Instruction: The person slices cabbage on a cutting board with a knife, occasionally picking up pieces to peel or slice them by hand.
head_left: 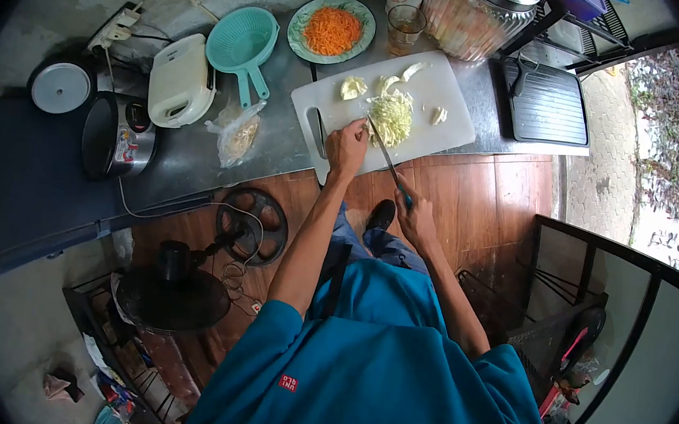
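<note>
My right hand (415, 215) is wrapped round the handle of a kitchen knife (385, 152), whose blade points up and left across the white cutting board (452, 129). Close to the blade's tip, my left hand (347, 148) has its fingers pinched together; what they hold, if anything, is too small to make out. Shredded cabbage (389, 116) lies in a pile just beyond the blade. A cabbage chunk (353, 88) sits to the upper left of the pile, and a curved cabbage strip (412, 71) lies behind it. Small cabbage bits (439, 116) rest to the right.
Behind the board stand a plate of shredded carrot (331, 31), a glass (405, 28) and a large jar (477, 19). Leftward are a green colander (242, 41), a plastic bag (239, 137) and a white sandwich maker (181, 82). A griddle pan (548, 106) lies at the right.
</note>
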### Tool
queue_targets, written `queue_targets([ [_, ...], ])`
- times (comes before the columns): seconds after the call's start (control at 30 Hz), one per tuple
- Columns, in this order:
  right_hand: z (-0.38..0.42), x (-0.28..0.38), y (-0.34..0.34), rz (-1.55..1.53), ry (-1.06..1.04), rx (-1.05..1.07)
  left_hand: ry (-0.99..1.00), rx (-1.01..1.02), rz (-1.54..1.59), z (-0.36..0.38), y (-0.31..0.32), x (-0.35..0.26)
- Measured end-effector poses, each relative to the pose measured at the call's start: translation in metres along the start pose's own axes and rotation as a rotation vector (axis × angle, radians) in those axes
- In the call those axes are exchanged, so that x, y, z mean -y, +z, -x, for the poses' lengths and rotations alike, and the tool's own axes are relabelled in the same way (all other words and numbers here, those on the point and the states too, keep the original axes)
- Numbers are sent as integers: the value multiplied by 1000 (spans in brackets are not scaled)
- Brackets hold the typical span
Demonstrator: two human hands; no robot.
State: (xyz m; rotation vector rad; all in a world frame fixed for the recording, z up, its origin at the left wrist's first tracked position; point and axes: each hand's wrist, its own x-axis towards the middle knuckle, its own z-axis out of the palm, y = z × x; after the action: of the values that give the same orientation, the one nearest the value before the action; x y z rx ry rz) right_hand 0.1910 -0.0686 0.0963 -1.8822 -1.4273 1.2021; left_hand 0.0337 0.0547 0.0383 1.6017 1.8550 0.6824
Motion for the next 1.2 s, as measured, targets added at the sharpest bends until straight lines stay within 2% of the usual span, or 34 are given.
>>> queue_targets([
  [0.07, 4, -2, -1, 11, 48, 5, -51, 48, -7, -9, -16, -19],
  [0.13, 8, -7, 1, -40, 10, -94, -99, 99, -17, -22, -14, -17],
  [0.2, 10, -10, 2, -43, 28, -103, 213, -72, -8, -41, -6, -13],
  [0.27, 13, -13, 3, -43, 45, -114, 218, -52, -26, -60, 4, -19],
  [0.33, 16, -16, 5, -79, 42, -133, 386, -107, -23, -77, 13, -28],
  [0.6, 19, -11, 7, -133, 88, -186, 562, -24, -272, -117, 35, -35],
  [0.67, 17, -18, 7, -141, 118, -192, 428, 65, -324, -125, 34, -37],
  [0.7, 13, -20, 8, -134, 50, -240, 388, -3, -170, -125, 36, -36],
  [0.73, 12, -22, 11, -131, -18, -282, 387, 6, -173, -124, 37, -34],
  [0.77, 12, -24, 12, -137, -12, -279, 345, -6, -52, -123, 36, -30],
  [0.83, 7, -12, 2, -86, 149, -150, 303, -27, 95, -116, 22, -32],
  [0.87, 4, -13, 4, -89, 149, -142, 297, -29, 88, -107, 13, -31],
  [0.93, 1, -10, 10, -165, 50, -159, 20, -55, 463, -81, -8, -16],
  [1.0, 0, -8, 12, -138, 91, -85, -19, -82, 393, -54, -24, -1],
  [1.07, -2, -10, 18, -127, 7, -36, 95, -282, 294, -30, -27, 22],
  [1.13, -4, -14, 26, -106, -33, 5, 109, -303, 288, -10, -32, 33],
  [1.2, -6, -21, 37, -82, -75, 46, 21, -287, 189, 10, -31, 35],
])
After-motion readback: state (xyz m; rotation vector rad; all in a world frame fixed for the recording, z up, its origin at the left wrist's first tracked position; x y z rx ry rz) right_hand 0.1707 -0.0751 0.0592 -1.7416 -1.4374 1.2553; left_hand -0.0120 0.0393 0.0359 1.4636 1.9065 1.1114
